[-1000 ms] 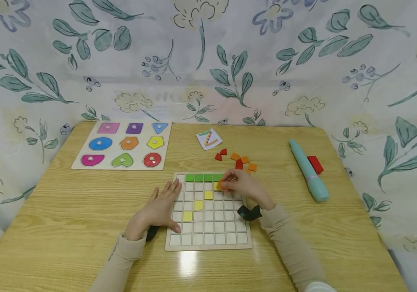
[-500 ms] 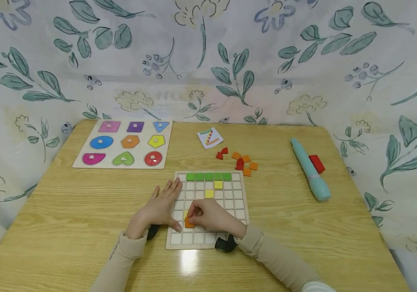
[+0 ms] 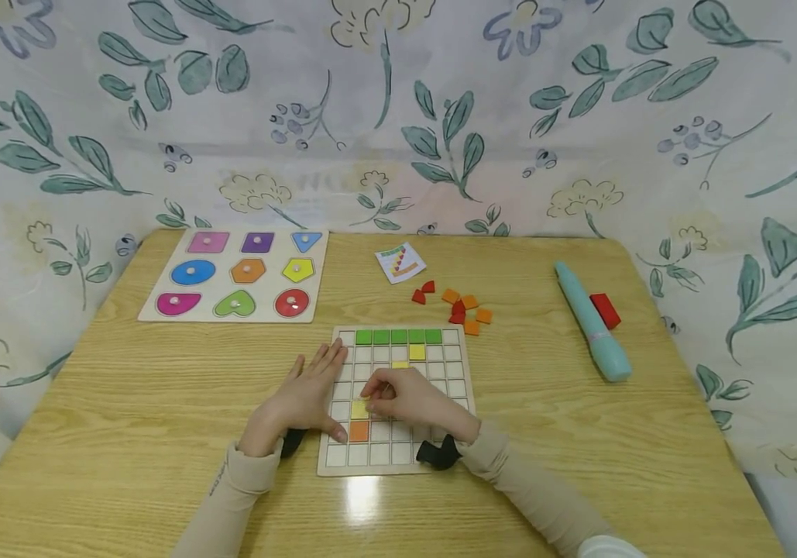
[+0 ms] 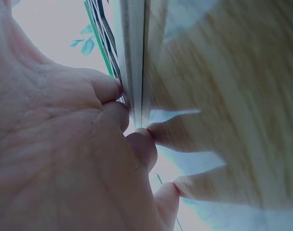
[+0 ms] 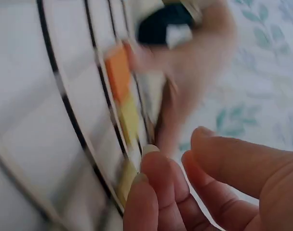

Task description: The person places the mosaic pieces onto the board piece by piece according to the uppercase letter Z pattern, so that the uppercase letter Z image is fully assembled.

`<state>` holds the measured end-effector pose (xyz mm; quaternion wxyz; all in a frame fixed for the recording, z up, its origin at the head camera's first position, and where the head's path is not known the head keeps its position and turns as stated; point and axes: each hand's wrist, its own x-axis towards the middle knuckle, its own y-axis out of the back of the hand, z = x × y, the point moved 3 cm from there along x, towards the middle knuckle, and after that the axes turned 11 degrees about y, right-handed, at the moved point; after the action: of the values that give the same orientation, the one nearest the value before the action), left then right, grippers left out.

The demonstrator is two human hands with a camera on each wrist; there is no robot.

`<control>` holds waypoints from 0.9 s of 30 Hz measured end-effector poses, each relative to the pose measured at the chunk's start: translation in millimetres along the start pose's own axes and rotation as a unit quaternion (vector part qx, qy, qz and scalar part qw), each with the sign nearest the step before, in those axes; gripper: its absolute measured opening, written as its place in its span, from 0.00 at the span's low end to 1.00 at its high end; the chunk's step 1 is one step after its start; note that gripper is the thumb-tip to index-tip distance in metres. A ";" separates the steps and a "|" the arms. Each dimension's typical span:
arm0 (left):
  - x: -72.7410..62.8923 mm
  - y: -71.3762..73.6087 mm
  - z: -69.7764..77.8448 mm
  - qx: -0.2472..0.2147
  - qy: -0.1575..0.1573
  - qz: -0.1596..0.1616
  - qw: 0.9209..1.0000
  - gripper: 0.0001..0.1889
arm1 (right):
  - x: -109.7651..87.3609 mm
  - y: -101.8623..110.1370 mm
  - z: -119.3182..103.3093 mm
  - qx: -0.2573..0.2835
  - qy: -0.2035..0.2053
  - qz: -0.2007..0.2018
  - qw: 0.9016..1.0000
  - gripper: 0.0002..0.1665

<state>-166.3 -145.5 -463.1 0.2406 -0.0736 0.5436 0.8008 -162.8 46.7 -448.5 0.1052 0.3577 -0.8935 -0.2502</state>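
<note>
A wooden grid board (image 3: pixel 401 455) lies on the table in the head view. Green square tiles (image 3: pixel 399 337) fill most of its top row, and yellow tiles (image 3: pixel 417 352) run diagonally down to the left. Below the lowest yellow one sits an orange tile (image 3: pixel 359 431), which also shows in the right wrist view (image 5: pixel 118 72). My left hand (image 3: pixel 306 397) rests spread along the board's left edge. Over the middle of the grid is my right hand (image 3: pixel 413 400), hiding some cells. Its fingers (image 5: pixel 158 183) are loosely bent, apart from the thumb, and hold nothing visible.
Loose orange squares (image 3: pixel 484 315) and red quarter-round tiles (image 3: pixel 429 287) lie behind the board, near a pattern card (image 3: pixel 400 263). A knobbed shape puzzle (image 3: pixel 266 298) is at back left. To the right are a teal tapered object (image 3: pixel 593 325) and a red block (image 3: pixel 605 311).
My right hand has carried the orange tile from the upper part of the board to the lower left, set it below the lowest yellow tile and let go. The left hand stays put.
</note>
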 end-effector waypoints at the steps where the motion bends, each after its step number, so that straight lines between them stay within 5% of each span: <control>1: 0.3 -0.1 0.1 0.001 0.002 -0.001 1.000 0.74 | 0.0 9.8 3.9 0.006 -0.007 0.013 1.000 0.08; 5: 0.9 -0.6 -0.7 0.005 0.005 -0.005 1.000 0.74 | -3.7 55.1 25.3 0.077 -0.043 0.104 0.991 0.15; 10: 1.1 -1.2 -1.5 0.007 0.004 -0.007 1.000 0.74 | -20.6 106.9 61.1 0.142 -0.105 0.240 0.955 0.21; 15: 0.8 0.1 -1.0 0.007 -0.003 -0.009 1.000 0.74 | -43.6 141.0 89.7 0.147 -0.146 0.306 0.929 0.25; 27: -2.5 2.4 3.4 -0.007 -0.006 -0.009 1.000 0.73 | -54.8 146.8 109.6 0.085 -0.156 0.299 0.937 0.25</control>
<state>-164.8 -143.9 -458.8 0.2501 -0.0755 0.5359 0.8028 -249.5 216.2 -465.7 0.0036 0.0379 -0.9824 -0.1827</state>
